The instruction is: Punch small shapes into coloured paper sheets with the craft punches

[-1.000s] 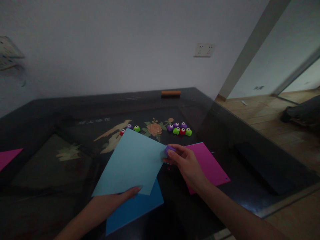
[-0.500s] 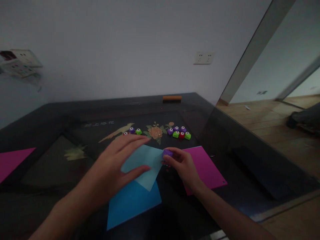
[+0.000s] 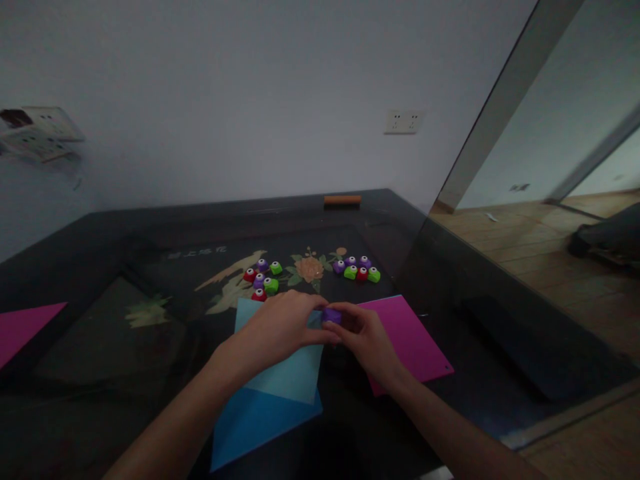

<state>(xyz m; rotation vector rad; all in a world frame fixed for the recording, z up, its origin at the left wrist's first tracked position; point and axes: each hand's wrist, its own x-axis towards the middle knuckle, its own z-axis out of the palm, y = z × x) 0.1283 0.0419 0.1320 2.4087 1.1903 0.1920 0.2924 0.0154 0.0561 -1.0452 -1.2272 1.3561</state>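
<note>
My right hand [image 3: 367, 337] pinches a small purple plastic piece [image 3: 331, 316] between thumb and fingers, just left of a pink sheet [image 3: 407, 337]. From the other side, my left hand [image 3: 283, 327] closes its thumb and fingertips round the same piece. Under the left hand lies a light blue sheet of paper [image 3: 295, 373]; its upper right corner is hidden by the fingers, so I cannot tell whether the piece grips it. This sheet partly overlaps a darker blue sheet [image 3: 260, 423].
Several one-eyed plastic pieces in purple, green and red form a left cluster [image 3: 260, 281] and a right cluster [image 3: 357, 269]. Another pink sheet [image 3: 27, 327] lies at far left. A brown stick [image 3: 343, 199] rests at the back of the dark table [image 3: 200, 227], by the wall.
My left hand has moved right and closed at the purple piece. The light blue sheet has turned and lies more squarely over the darker blue one. My right hand stays almost in place.
</note>
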